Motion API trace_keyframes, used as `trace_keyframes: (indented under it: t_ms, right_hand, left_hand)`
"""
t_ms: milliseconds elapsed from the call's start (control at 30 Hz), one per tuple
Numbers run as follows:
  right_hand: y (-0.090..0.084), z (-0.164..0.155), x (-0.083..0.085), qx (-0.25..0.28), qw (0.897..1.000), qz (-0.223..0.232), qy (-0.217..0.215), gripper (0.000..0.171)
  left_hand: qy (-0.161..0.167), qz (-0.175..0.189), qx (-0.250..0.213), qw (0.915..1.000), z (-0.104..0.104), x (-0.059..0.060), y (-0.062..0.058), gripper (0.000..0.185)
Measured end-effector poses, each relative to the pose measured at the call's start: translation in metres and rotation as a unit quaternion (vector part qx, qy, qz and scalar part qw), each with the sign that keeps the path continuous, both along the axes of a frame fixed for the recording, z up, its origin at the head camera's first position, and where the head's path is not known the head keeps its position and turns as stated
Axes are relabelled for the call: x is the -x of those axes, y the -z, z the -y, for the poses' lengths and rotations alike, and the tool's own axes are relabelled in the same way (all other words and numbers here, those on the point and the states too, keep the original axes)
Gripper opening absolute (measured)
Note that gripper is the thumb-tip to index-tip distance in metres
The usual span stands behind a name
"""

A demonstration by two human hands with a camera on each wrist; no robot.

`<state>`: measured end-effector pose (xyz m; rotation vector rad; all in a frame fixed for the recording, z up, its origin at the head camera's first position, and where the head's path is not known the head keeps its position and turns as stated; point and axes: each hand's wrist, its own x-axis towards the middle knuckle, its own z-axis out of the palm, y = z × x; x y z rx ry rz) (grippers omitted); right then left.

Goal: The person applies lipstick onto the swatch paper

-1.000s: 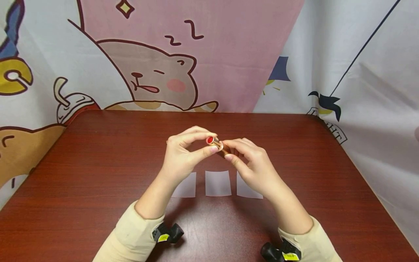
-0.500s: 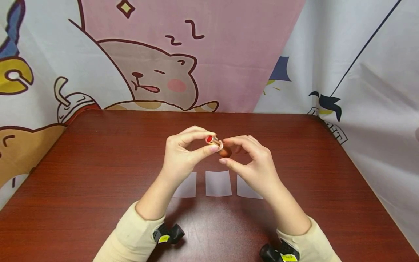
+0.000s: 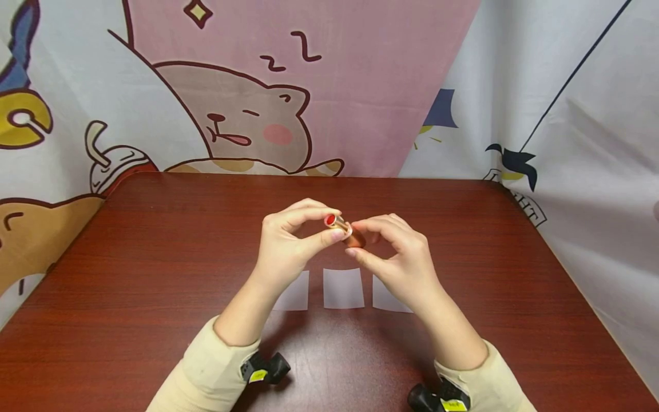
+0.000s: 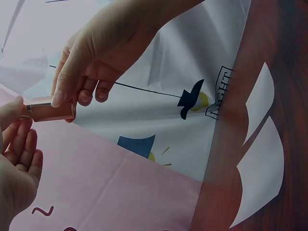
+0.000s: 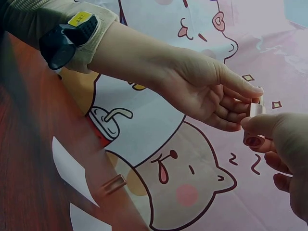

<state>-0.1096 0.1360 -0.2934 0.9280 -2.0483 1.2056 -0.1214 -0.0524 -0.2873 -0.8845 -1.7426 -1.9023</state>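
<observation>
Lipstick (image 3: 355,236) tilted, pinched in 2 hands (image 3: 282,245) (image 3: 404,257), both angled inward above the table (image 3: 154,274)

A dark reddish-brown wooden table (image 3: 154,246) with a streaked grain and rounded far corners spans the head view, a pale sheen of light (image 3: 334,355) on its near part. Behind it hangs a white printed cloth backdrop (image 3: 329,86) with a broad pink panel (image 3: 381,68), where a greyish-beige cartoon bear (image 3: 247,126) is drawn asleep. A yellow ring-like print (image 3: 31,100) shows at the left. On the right, softly creased white cloth (image 3: 592,200) bears a thin dark slanting line (image 3: 575,74) and a dark-blue birdlike shape (image 3: 520,163).
</observation>
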Motion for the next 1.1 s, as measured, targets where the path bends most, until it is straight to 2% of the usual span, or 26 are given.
trace_keyframes:
  t_ms: [500,1100]
  right_hand:
    - [-0.0006,-0.0010,0.0001,-0.014,1.000,-0.005,-0.022,0.033]
    - [-0.0008,-0.0008,0.0015,-0.035,0.998,-0.031,-0.039,0.036]
  left_hand:
    - [0.005,0.000,0.000,1.0000,0.0001,0.0010,0.0006,0.024]
    - [0.009,-0.008,0.002,0.9999,0.0013,0.0018,0.0012,0.025]
